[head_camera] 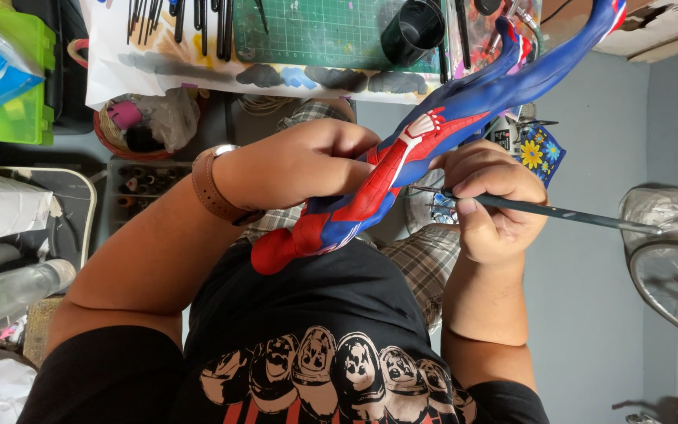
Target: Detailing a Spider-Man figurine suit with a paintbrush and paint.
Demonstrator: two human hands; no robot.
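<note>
Two hands (300, 165) (492, 200) – figure (402, 165), brush (543, 210); cup (411, 31) nr.

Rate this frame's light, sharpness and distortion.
Head view: soft, even light, no hard shadows; figure, brush and both hands, left and right, sharp; mild glare on the bottle; wide-lens bending at the edges; picture looks upside down.

A figure (433, 149) at the centre is blue with red panels and a white patch. Below, at six o'clock, a black shirt (315, 338) bears a pale printed row of faces. At nine o'clock sits a brown watch strap (209, 188); at twelve, a green gridded mat (315, 31); plaid shorts (421, 263).
</note>
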